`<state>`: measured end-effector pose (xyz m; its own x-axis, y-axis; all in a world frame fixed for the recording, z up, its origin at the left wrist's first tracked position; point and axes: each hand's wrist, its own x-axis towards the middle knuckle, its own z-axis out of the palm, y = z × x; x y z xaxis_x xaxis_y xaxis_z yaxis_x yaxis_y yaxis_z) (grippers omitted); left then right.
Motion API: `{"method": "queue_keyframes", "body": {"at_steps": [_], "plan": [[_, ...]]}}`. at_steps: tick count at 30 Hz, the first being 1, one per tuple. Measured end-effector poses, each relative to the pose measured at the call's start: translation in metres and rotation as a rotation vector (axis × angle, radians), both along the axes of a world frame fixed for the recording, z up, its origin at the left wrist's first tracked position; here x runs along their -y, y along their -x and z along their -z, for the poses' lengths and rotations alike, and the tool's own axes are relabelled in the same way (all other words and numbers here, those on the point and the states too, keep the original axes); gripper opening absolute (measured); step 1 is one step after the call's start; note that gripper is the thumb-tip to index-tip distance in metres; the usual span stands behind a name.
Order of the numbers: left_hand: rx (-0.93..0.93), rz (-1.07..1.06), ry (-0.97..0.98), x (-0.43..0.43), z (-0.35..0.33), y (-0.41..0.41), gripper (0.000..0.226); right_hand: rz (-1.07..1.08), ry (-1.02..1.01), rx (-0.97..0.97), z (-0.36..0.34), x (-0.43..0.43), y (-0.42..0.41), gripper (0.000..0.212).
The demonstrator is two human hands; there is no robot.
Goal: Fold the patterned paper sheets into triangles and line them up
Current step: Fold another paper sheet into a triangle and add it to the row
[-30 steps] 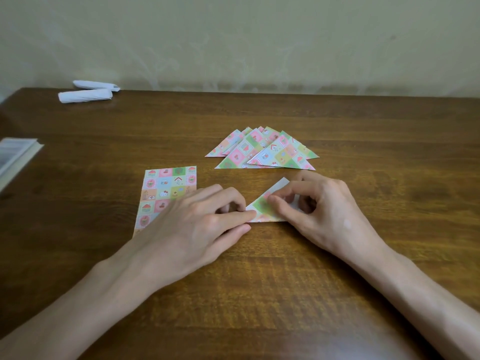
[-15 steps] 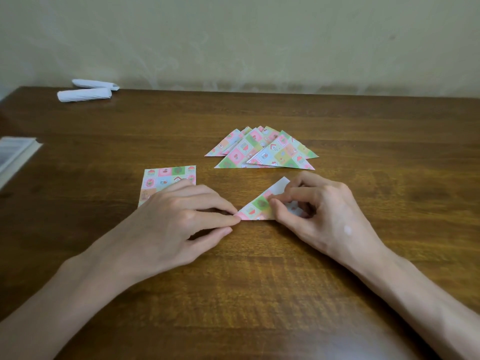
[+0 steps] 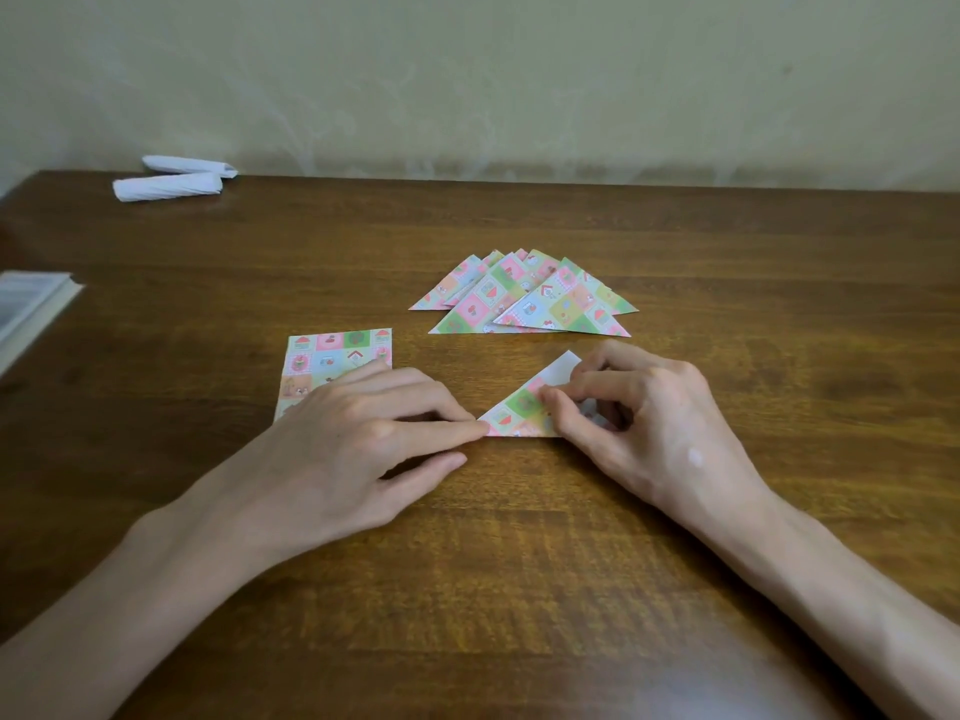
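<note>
A half-folded patterned paper triangle (image 3: 522,407) lies flat on the wooden table (image 3: 519,563), its white inner side showing at the top tip. My left hand (image 3: 353,439) presses its index fingertip on the triangle's left corner, fingers nearly straight. My right hand (image 3: 649,423) pinches the triangle's right part with thumb and curled index finger and hides that half. A stack of flat patterned sheets (image 3: 332,356) lies to the left, partly under my left hand. Several folded triangles (image 3: 524,298) overlap in a fanned row just behind.
Two white paper rolls (image 3: 166,187) lie at the far left corner of the table. A book or pad (image 3: 26,304) juts in from the left edge. A pale wall rises behind the table's far edge.
My left hand has slid left along the triangle's bottom edge to its left corner, uncovering more of the patterned face. My right hand has kept its hold in the same place.
</note>
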<state>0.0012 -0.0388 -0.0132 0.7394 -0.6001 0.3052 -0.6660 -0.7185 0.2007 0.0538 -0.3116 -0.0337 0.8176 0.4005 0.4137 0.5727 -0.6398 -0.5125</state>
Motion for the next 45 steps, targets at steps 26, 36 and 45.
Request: {"method": "queue_keyframes", "body": {"at_steps": [26, 36, 45], "plan": [[-0.02, -0.024, 0.007, -0.0066, -0.0024, -0.0004, 0.023, 0.006, 0.01, 0.017, -0.0005, -0.0007, 0.0002, 0.021], [-0.009, -0.025, 0.025, -0.0048, -0.0025, 0.0008, 0.023, 0.011, 0.011, 0.021, 0.0006, -0.001, 0.0004, 0.022], [-0.004, -0.035, 0.03, -0.0023, -0.0035, 0.0027, 0.022, 0.017, 0.01, 0.016, -0.0001, -0.001, 0.0009, 0.019]]}}
